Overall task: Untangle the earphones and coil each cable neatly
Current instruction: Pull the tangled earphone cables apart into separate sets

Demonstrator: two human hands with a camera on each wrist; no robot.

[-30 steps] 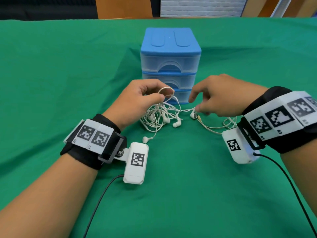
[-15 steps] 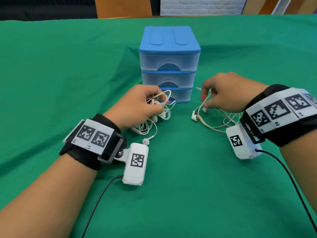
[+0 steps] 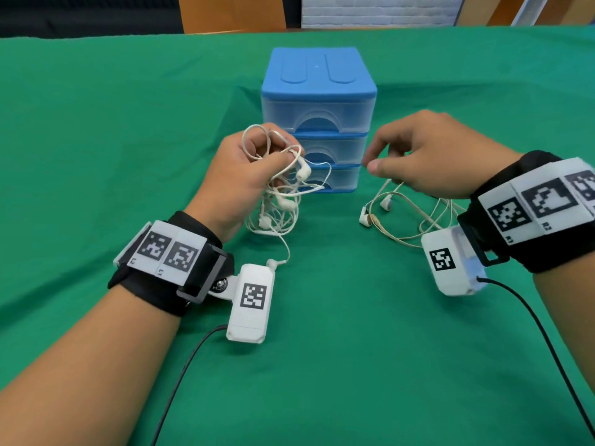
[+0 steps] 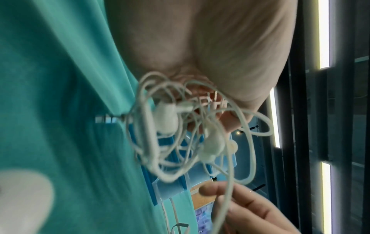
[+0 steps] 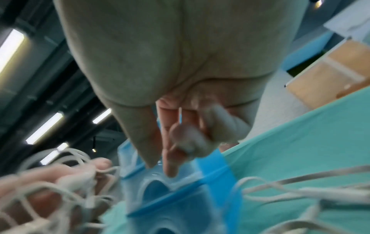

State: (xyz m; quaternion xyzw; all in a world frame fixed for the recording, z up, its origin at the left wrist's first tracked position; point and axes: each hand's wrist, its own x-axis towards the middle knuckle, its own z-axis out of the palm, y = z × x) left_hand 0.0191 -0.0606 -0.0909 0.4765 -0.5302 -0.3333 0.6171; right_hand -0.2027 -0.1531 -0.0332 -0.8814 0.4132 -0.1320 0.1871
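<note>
Curls the left fingers [image 3: 264,146] tight round the white earphone tangle [image 3: 280,204], thumb pressed on the cables from 6 o'clock. Holds with this left hand [image 3: 244,175] the bundle lifted, loops hanging down to the green cloth [image 3: 354,349]. Leaves one earbud [image 3: 272,263] on the cloth at 6 o'clock of the tangle, just beside the left wrist camera [image 3: 251,300].

Bends the right fingers [image 5: 188,142] inward over a thin cable; keeps thumb tip and forefinger tip a little apart. Hovers the right hand [image 3: 428,156] above the beige earphones [image 3: 402,217], well apart from the tangle. Lets most of that cable lie loose on the cloth at 6 o'clock of the hand, one strand rising under the palm.

Faces the blue drawer unit [image 3: 318,91] at 12 o'clock, between both hands and behind them, all three drawers closed.
</note>
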